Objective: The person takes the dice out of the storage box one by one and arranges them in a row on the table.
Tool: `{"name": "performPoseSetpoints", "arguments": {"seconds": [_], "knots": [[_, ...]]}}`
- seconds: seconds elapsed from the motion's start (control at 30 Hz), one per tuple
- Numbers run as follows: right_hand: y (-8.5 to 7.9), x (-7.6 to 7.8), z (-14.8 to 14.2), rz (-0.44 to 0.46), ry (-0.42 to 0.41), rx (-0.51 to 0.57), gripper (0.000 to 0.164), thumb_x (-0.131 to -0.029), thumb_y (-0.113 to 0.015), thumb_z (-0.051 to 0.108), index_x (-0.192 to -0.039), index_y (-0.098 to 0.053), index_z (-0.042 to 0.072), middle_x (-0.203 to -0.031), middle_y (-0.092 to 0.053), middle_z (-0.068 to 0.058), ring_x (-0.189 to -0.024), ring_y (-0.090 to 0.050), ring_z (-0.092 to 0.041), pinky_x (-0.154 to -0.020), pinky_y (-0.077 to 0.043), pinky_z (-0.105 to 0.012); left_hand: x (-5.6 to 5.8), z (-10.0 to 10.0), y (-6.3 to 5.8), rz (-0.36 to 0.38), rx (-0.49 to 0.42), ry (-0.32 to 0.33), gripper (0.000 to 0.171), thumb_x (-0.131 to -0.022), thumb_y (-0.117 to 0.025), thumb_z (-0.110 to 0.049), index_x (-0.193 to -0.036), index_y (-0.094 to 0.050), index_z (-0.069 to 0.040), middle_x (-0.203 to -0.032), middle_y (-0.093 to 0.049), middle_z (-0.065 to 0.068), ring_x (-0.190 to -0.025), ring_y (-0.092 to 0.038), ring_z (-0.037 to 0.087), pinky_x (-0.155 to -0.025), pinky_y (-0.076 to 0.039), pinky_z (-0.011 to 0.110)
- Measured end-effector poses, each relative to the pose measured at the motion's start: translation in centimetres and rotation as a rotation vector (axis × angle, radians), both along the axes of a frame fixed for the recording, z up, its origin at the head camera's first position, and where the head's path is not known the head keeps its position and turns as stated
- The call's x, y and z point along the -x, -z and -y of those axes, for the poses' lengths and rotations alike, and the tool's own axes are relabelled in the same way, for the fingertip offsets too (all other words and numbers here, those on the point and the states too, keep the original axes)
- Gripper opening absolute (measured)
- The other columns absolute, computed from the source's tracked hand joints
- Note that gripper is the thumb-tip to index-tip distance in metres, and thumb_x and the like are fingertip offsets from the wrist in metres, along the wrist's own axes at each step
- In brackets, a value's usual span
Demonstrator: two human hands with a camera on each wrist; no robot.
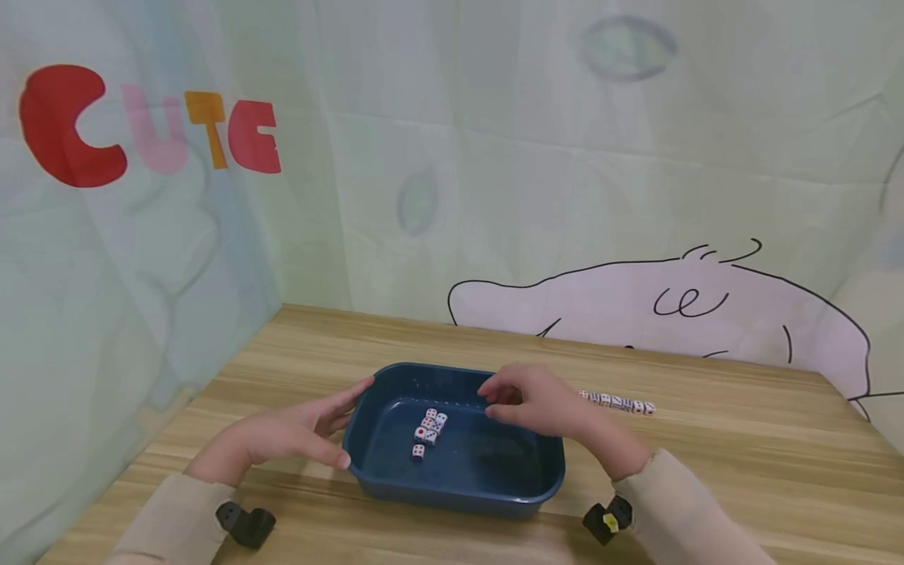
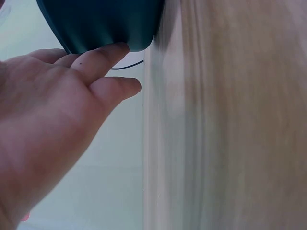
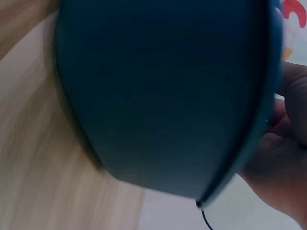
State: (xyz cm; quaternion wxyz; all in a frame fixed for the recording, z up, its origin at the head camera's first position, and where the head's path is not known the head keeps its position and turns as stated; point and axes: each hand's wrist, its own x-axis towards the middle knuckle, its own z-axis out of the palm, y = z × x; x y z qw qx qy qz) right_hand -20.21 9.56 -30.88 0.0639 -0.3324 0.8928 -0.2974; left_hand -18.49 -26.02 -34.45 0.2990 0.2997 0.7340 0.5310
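A dark blue rectangular tub (image 1: 452,493) sits on the wooden table. Inside it, several white dice (image 1: 430,424) lie in a cluster left of the middle, with one die (image 1: 418,453) a little apart toward the front. My left hand (image 1: 297,430) spans the tub's left end, thumb at the front corner and extended fingers along the outer wall, which the left wrist view also shows. Over the tub's right back part hovers my right hand (image 1: 533,399), its fingers loosely bent, a gap between thumb and forefinger and nothing visible there. The tub's wall fills most of the right wrist view.
A row of white dice (image 1: 617,402) lies on the table (image 1: 741,439) behind and right of the tub. A printed cloth (image 1: 395,157) hangs along the back and left edges of the table. Each wrist carries a small black camera (image 1: 246,524).
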Motion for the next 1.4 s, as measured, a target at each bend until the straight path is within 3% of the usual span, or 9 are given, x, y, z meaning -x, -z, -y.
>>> {"name": "performPoseSetpoints", "arguments": {"seconds": [0.53, 0.87, 1.17, 1.4], "knots": [[1.4, 0.8, 2.4, 0.040, -0.083, 0.017, 0.025, -0.090, -0.066, 0.012, -0.111, -0.068, -0.001, -0.104, -0.069, -0.014, -0.087, -0.063, -0.013, -0.078, -0.051, -0.022, -0.1, 0.0, -0.3, 0.002, 0.010, -0.009, 0.104, -0.086, -0.070, -0.013, -0.154, 0.008, -0.006, -0.159, 0.003, 0.026, -0.142, -0.005, 0.053, -0.102, -0.030, 0.020], [2.1, 1.3, 3.3, 0.072, -0.068, 0.005, 0.025, -0.089, -0.067, 0.010, -0.111, -0.068, -0.002, -0.103, -0.069, -0.013, -0.087, -0.063, -0.015, -0.075, -0.052, -0.025, 0.0, 0.0, -0.3, 0.007, 0.013, -0.006, 0.104, -0.086, -0.070, -0.014, -0.154, 0.008, -0.007, -0.159, 0.001, 0.026, -0.142, -0.006, 0.052, -0.103, -0.030, 0.023], [2.5, 1.7, 3.7, 0.106, -0.037, -0.008, 0.023, -0.089, -0.067, 0.009, -0.110, -0.068, -0.001, -0.101, -0.069, -0.011, -0.087, -0.062, -0.016, -0.076, -0.053, -0.030, -0.1, 0.0, -0.4, -0.002, 0.044, -0.024, 0.105, -0.085, -0.071, -0.015, -0.155, 0.007, -0.009, -0.159, 0.000, 0.026, -0.142, -0.009, 0.051, -0.110, -0.020, 0.052], [2.8, 2.1, 4.2, 0.117, -0.030, -0.016, 0.022, -0.088, -0.068, 0.010, -0.109, -0.069, 0.001, -0.096, -0.068, -0.004, -0.085, -0.060, -0.013, -0.074, -0.052, -0.028, -0.1, 0.1, -0.4, -0.006, 0.042, -0.026, 0.104, -0.085, -0.071, -0.015, -0.155, 0.006, -0.010, -0.159, 0.000, 0.026, -0.142, -0.010, 0.051, -0.105, -0.030, 0.029]]}}
